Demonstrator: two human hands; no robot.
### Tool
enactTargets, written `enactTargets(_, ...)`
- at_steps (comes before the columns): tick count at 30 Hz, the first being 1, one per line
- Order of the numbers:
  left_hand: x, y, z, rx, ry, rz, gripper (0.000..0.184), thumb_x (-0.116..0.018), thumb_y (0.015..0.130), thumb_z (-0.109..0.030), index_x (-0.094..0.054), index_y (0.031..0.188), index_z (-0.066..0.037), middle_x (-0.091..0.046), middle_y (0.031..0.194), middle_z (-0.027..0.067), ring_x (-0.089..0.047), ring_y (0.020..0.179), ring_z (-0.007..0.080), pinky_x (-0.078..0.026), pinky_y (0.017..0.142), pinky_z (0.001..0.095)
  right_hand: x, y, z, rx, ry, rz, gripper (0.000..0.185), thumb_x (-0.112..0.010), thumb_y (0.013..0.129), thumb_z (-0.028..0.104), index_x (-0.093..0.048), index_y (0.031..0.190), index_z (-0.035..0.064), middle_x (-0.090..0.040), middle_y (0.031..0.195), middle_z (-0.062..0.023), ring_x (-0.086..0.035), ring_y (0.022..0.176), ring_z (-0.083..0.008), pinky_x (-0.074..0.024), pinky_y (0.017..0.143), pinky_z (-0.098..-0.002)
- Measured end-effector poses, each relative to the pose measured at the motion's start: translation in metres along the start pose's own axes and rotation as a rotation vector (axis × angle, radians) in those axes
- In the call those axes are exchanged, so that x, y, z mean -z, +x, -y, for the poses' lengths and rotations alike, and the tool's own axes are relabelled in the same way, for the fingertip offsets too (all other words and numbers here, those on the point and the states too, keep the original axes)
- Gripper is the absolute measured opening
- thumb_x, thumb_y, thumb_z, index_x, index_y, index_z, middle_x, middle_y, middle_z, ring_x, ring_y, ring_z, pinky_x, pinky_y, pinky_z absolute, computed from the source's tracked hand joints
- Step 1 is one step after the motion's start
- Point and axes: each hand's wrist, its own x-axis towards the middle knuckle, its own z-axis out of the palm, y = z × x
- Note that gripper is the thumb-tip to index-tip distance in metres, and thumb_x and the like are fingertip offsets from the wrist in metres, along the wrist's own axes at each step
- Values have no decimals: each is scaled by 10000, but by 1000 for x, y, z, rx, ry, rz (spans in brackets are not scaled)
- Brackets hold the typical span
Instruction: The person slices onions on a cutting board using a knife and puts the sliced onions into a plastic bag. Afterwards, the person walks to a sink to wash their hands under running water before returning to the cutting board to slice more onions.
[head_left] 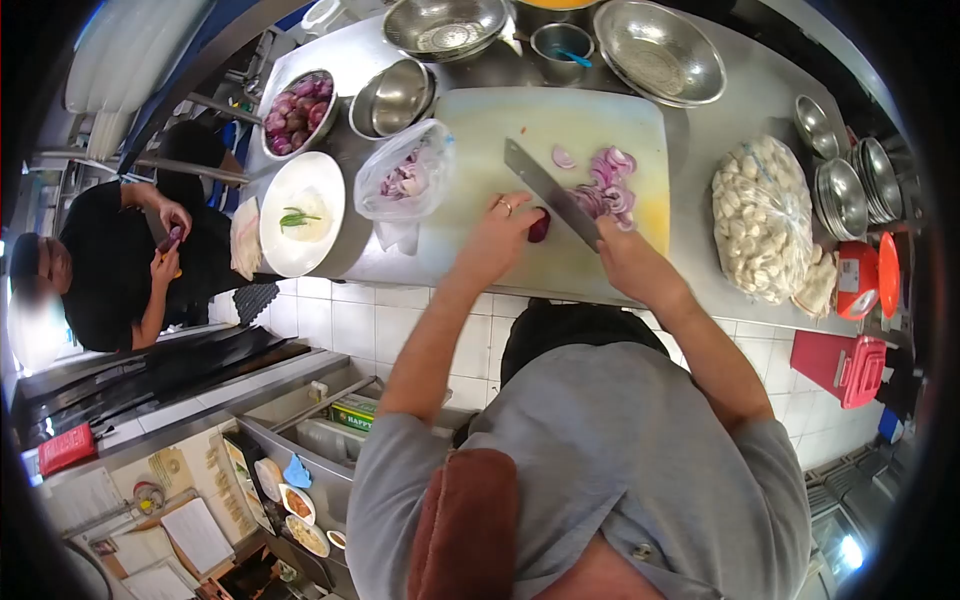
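My right hand (632, 262) is wrapped round the handle of a wide-bladed kitchen knife (552, 194), its blade slanting up to the left over the cutting board (480, 115). My left hand (497, 238), with a ring on one finger, pinches a piece of red onion (539, 225) against the board, left of the blade. Sliced red onion (610, 180) lies in a loose pile right of the knife. One separate slice (563, 157) rests above it. A clear plastic bag (410, 165) holding cut onion sits at the board's left edge.
Left of the board stand a bowl of red onions (300, 112), nested steel bowls (393, 98) and a white plate (330, 215) with a green chili. On the right is a bag of garlic cloves (762, 215). Colanders (665, 50) line the back. A co-worker (110, 255) stands at left.
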Motion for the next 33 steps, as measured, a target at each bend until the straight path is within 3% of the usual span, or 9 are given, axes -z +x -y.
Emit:
enactTargets(3,6,9,11,-106,-190,176,189,-656,838,-12,-684,1024,-24,-683,1054,96,-636,1000,287,-528,881,382,-3,0,10,-15,-17,26,205,-523,904,20,-440,1082,-38,-635,772,-323,-646,762,-490,-488,670,-561)
enactTargets(6,13,22,8,-200,-115,289,209,-681,811,-24,-691,1019,-34,-685,1064,91,-637,1016,280,-529,886,379,1,4,19,-53,2,71,195,-543,923,48,-429,1062,-28,-617,754,-305,-628,774,-503,-466,684,-572)
enactTargets(8,8,22,6,-216,-108,288,195,-687,811,-27,-695,1006,-36,-690,1048,87,-640,999,280,-531,879,377,7,5,24,8,-30,89,212,-509,862,-29,-431,1057,-56,-628,748,-310,-653,757,-482,-498,682,-553)
enactTargets(14,0,22,-3,-160,-88,207,146,-713,811,-37,-707,958,-38,-704,984,78,-654,952,279,-541,842,374,43,-28,57,-53,-86,226,226,-515,850,-33,-432,1061,-40,-641,754,-280,-667,758,-462,-516,677,-537)
enactTargets(17,-1,22,-7,-144,-109,166,147,-725,803,-31,-709,949,-33,-705,973,81,-657,948,278,-542,835,375,13,-12,40,-105,-100,203,240,-510,845,-38,-431,1072,-30,-642,746,-271,-670,766,-458,-520,684,-537)
enactTargets(20,0,21,-8,-135,-118,148,151,-727,796,-18,-710,947,-27,-707,972,83,-660,942,277,-543,831,375,15,-5,39,-26,-161,141,224,-518,903,12,-441,1107,-41,-623,695,-258,-650,686,-444,-495,637,-535)
enactTargets(33,-7,14,-1,-130,-113,95,138,-707,809,4,-709,946,-10,-713,955,95,-673,922,271,-554,808,370,17,-12,44,-60,-58,167,181,-517,922,38,-440,1072,-27,-630,729,-265,-644,709,-458,-487,643,-546)
